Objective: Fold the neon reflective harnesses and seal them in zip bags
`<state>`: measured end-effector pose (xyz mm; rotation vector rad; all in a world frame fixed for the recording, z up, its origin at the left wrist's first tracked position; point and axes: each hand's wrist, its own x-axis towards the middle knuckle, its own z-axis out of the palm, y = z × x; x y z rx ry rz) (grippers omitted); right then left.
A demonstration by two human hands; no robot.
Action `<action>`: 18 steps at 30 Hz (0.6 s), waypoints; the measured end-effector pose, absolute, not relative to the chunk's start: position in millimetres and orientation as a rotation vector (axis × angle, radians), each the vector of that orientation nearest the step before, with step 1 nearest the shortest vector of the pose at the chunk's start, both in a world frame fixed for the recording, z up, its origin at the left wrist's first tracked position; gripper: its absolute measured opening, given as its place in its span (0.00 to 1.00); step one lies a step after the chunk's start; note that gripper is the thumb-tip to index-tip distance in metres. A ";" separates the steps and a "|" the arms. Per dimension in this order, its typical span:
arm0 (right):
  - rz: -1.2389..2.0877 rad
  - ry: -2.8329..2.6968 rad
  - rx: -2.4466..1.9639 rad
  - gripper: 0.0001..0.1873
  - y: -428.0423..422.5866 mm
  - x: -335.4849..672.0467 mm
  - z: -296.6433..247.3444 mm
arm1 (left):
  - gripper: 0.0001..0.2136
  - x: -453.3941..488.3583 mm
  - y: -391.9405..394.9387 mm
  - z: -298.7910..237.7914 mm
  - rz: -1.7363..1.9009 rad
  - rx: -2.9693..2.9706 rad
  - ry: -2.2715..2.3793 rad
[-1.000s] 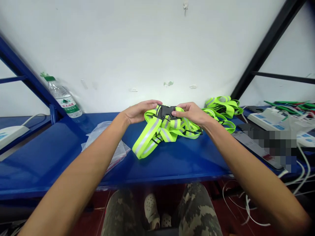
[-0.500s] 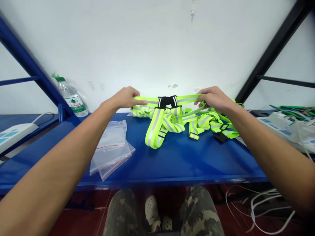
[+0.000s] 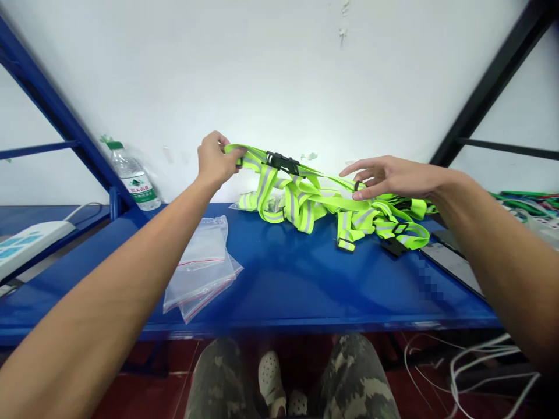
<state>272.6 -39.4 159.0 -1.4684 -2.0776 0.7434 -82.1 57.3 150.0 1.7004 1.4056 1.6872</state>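
Observation:
My left hand [image 3: 218, 158] is closed on one end of a neon-yellow reflective belt [image 3: 264, 186] with a grey stripe, raised above the blue table. The belt's black buckle [image 3: 283, 163] hangs between my hands, fastened, and loops of strap dangle below it. My right hand [image 3: 384, 176] has the belt's other side between thumb and fingers near a small black slider, its index finger lifted away. Under and behind that hand lies a tangled pile of similar reflective straps [image 3: 362, 220] with black fittings.
Clear zip bags [image 3: 201, 279] lie on the blue table [image 3: 314, 291] at left. A water bottle [image 3: 135, 180] leans on the wall behind. At far left is a white power strip [image 3: 35, 241]; at right, a dark flat device [image 3: 452, 265]. White cables [image 3: 463, 372] hang below.
My left hand has risen slightly and moved left, tilting the belt and turning its buckle. My right hand has moved slightly right and its fingers have loosened.

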 end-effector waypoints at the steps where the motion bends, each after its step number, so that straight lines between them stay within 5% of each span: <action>1: 0.722 -2.122 -1.482 0.33 -40.2 272.1 159.7 | 0.14 -77.6 58.7 151.7 1.717 1.616 1.345; 8: 0.938 -2.382 -1.381 0.21 -44.4 255.5 146.0 | 0.18 -48.5 53.8 161.8 1.708 1.239 0.972; 13: 0.574 -1.921 -1.217 0.24 -24.7 220.4 119.3 | 0.10 -28.6 42.4 158.8 1.450 1.197 0.656; 18: 0.825 -1.855 -1.104 0.30 -4.5 179.7 101.5 | 0.08 -13.5 32.6 150.3 1.340 1.038 0.532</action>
